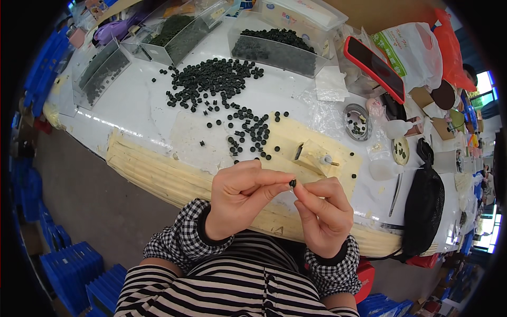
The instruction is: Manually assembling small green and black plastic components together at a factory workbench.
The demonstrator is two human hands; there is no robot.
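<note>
A small black grooved rubber-like piece (292,183) is between my two hands, over the near edge of the table. My left hand (240,198) pinches it between thumb and index fingertip. Close against its other side is my right hand (326,214), closed in a pinch; I cannot make out what its fingertips hold. Just beyond the hands stands a yellowish block fixture (317,158) with a small metal pin. Many similar black pieces (253,129) lie scattered beyond my left hand, thickening into a large pile (211,79) farther back.
Clear bins (274,58) with black pieces stand at the back. A red-cased phone (375,68) leans at the far right, above a round dish (357,121). Tweezers (395,195) and a black mesh pouch (424,211) lie right. Yellow padding (153,171) lines the table's front edge.
</note>
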